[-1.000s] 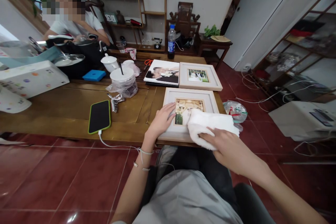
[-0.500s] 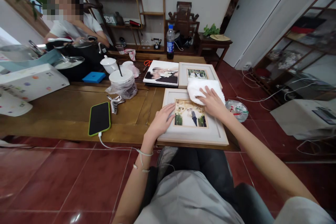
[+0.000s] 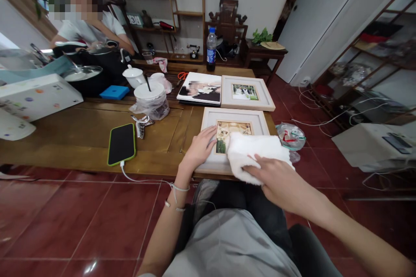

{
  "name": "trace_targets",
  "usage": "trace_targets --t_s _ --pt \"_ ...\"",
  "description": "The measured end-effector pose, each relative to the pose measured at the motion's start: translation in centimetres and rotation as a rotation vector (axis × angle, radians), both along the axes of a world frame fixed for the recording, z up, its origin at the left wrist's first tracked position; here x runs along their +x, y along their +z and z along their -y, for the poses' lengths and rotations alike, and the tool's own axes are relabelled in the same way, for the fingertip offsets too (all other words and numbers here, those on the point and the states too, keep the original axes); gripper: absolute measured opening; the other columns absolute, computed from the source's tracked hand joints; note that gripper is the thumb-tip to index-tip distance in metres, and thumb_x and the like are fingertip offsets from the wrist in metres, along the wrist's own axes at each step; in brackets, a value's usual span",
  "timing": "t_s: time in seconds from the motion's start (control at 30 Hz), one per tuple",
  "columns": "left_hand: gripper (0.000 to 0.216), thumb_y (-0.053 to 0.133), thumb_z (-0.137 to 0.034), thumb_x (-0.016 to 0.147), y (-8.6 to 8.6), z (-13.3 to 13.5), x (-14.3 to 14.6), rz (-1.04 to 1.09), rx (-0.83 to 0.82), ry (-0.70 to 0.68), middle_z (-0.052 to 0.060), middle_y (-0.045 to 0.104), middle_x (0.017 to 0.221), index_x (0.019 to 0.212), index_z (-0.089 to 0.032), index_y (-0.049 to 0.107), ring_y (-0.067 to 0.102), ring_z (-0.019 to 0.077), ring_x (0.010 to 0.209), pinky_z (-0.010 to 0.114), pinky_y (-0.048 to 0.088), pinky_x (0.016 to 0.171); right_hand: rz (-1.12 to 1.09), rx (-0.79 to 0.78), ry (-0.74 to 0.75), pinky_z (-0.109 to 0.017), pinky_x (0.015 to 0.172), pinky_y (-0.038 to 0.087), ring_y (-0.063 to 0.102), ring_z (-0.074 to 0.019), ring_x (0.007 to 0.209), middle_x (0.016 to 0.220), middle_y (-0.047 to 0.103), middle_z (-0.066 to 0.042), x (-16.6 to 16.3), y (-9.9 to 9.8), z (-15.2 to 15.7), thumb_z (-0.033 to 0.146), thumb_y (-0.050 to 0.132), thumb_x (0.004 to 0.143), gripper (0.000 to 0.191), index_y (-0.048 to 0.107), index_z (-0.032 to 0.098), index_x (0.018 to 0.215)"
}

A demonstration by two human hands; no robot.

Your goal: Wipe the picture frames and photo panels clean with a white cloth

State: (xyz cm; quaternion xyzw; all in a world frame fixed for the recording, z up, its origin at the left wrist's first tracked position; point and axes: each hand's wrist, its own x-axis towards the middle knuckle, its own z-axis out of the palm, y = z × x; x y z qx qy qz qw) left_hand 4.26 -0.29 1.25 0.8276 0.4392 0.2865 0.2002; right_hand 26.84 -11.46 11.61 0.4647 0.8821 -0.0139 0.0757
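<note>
1. The left hand (image 3: 201, 149) lies flat on the left side of the nearest picture frame (image 3: 234, 117). Its fingers (image 3: 210, 132) are open and loosely spread, with the tips reaching the edge of the photo.
2. The right hand (image 3: 279, 177) rests on a white cloth (image 3: 251, 151). Its fingers (image 3: 256, 166) stretch over the cloth and press down on it rather than closing round it.
3. The cloth is bunched and covers the lower right part of the frame, hiding most of the photo.
4. The frame lies flat at the near edge of the wooden surface (image 3: 81, 134), right in front of the person's lap.
5. A second frame (image 3: 246, 93) lies just behind it, touching a photo print (image 3: 199, 88) on its left.
6. A phone (image 3: 121, 143) in a green case lies face up to the left, with a cable (image 3: 143, 179) hanging off the edge.
7. A metal clip (image 3: 140, 123) and a bagged cup (image 3: 151, 99) sit near the phone.
8. A bottle (image 3: 211, 49) stands at the far end.
9. Another person (image 3: 91, 30) sits at the far left.
10. A plastic bag (image 3: 290, 135) lies on the red floor (image 3: 65, 220), to the right of the surface.
</note>
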Motion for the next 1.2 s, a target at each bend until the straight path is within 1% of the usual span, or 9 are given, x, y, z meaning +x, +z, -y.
trace_targets --t_s 0.07,0.17,0.4,0.53,0.67,0.77,0.9,1.07,1.2 --pt "0.042 0.041 -0.028 0.093 0.0 0.0 0.0 -0.003 0.001 0.001 0.009 0.045 0.142 0.134 -0.019 0.045 0.039 0.0226 0.133 0.045 0.034 0.109 -0.035 -0.04 -0.008 -0.041 0.081 0.05 0.06 -0.0303 0.106 0.123 0.06 -0.013 -0.5 0.4 1.2 0.002 0.044 0.061 0.067 0.059 0.024 0.122" --pt "0.042 0.04 -0.028 0.093 0.0 -0.1 -0.1 -0.001 0.01 -0.015 0.009 0.045 0.142 0.135 -0.02 0.045 0.039 0.0226 0.133 0.046 0.034 0.109 -0.086 -0.019 -0.028 -0.045 0.089 0.047 0.054 -0.0309 0.117 0.131 0.055 -0.013 -0.7 -0.4 0.8 0.002 0.044 0.061 0.069 0.056 0.024 0.126" --pt "0.043 0.04 -0.028 0.093 0.3 0.1 -0.1 -0.005 -0.002 -0.006 0.008 0.045 0.143 0.135 -0.019 0.044 0.038 0.0216 0.133 0.044 0.033 0.11 -0.143 0.136 -0.004 -0.046 0.11 0.028 0.031 -0.0278 0.136 0.146 0.039 -0.013 1.7 -4.0 -6.8 -0.001 0.047 0.064 0.063 0.059 0.019 0.122" --pt "0.043 0.039 -0.028 0.093 0.3 0.2 0.1 -0.002 0.002 0.002 0.009 0.045 0.143 0.135 -0.02 0.043 0.038 0.022 0.133 0.045 0.033 0.109 -0.162 0.236 -0.004 -0.049 0.11 0.025 0.02 -0.0283 0.14 0.149 0.032 -0.013 2.1 -4.7 -10.6 -0.001 0.05 0.066 0.058 0.059 0.017 0.12" --pt "0.043 0.039 -0.028 0.093 0.2 0.1 0.1 -0.013 0.008 0.001 0.01 0.044 0.143 0.135 -0.019 0.044 0.038 0.0224 0.134 0.045 0.033 0.109 -0.153 0.243 0.064 -0.055 0.11 0.02 0.013 -0.0315 0.141 0.15 0.031 -0.011 1.4 -5.0 -12.0 -0.001 0.052 0.066 0.053 0.063 0.017 0.114" --pt "0.043 0.038 -0.027 0.093 0.3 0.2 0.1 -0.015 0.008 0.002 0.01 0.044 0.143 0.135 -0.019 0.043 0.038 0.0224 0.133 0.046 0.033 0.109 -0.163 0.156 0.091 -0.055 0.11 0.021 0.022 -0.0294 0.139 0.146 0.038 -0.012 1.1 -4.6 -11.1 -0.003 0.047 0.065 0.055 0.063 0.016 0.114" --pt "0.043 0.039 -0.026 0.093 0.4 0.3 0.2 -0.009 0.003 0.014 0.009 0.044 0.143 0.135 -0.019 0.044 0.038 0.0215 0.133 0.044 0.033 0.11 -0.192 -0.012 0.114 -0.053 0.11 0.023 0.028 -0.0275 0.137 0.144 0.041 -0.013 1.1 -3.0 -7.3 -0.002 0.043 0.064 0.061 0.061 0.017 0.118" --pt "0.043 0.039 -0.027 0.093 0.0 0.1 0.1 -0.004 0.008 0.01 0.008 0.045 0.142 0.135 -0.02 0.044 0.038 0.0211 0.133 0.043 0.034 0.109 -0.186 -0.209 0.104 -0.045 0.109 0.03 0.033 -0.0226 0.135 0.143 0.044 -0.007 1.3 0.0 -1.5 -0.003 0.041 0.062 0.065 0.062 0.025 0.118" --pt "0.042 0.039 -0.027 0.093 0.0 0.0 0.2 -0.001 0.015 0.006 0.008 0.045 0.142 0.135 -0.02 0.044 0.039 0.0215 0.133 0.043 0.034 0.109 -0.188 -0.293 0.065 -0.042 0.106 0.035 0.037 -0.0225 0.133 0.143 0.044 -0.004 1.3 1.0 0.0 -0.002 0.042 0.062 0.068 0.061 0.029 0.119"
